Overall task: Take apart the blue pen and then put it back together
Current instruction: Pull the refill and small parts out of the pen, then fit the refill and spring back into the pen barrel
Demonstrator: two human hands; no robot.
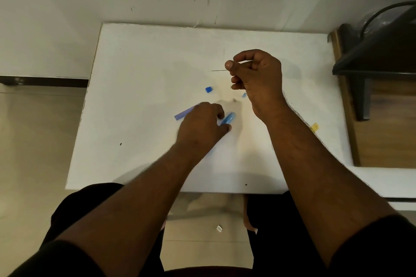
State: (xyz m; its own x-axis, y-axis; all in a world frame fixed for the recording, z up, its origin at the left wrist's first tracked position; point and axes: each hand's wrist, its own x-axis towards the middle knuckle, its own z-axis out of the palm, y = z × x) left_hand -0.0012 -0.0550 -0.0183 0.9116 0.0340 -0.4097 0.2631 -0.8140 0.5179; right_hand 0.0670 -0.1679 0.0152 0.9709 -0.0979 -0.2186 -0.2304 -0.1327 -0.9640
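Blue pen parts [227,118], seemingly under hands [202,123].

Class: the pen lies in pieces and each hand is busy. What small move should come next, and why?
Probably lift the light blue piece under the left hand towards the thin rod pinched in the right hand, since barrel and cap piece lie loose on the table.

Barrel [183,113] half under left hand [200,127]

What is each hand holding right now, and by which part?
The right hand pinches a thin dark refill by one end. The left hand grips the light blue pen piece near its lower end on the table.
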